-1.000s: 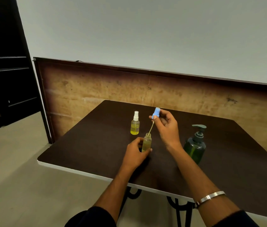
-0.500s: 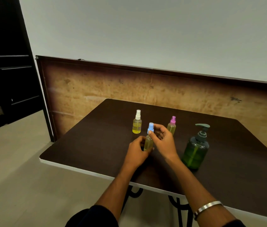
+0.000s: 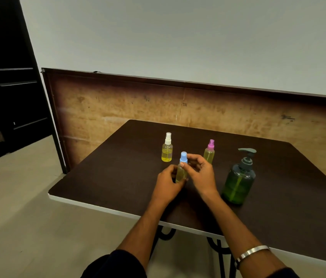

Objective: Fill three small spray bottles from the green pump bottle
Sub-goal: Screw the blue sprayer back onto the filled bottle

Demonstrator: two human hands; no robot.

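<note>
Both forearms reach forward over the near edge of the worktop [image 3: 118, 177], side by side. The left hand [image 3: 168, 182] curls around the body of a small bottle [image 3: 181, 173]. The right hand [image 3: 201, 173] pinches its blue cap [image 3: 183, 157] with thumb and fingertips, a metal bangle [image 3: 251, 252] around that forearm.

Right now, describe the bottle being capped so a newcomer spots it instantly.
On the dark table, left of the green pump bottle, stand three small spray bottles. It is the nearest one, gripped by both hands, and alone has a blue cap.
</note>
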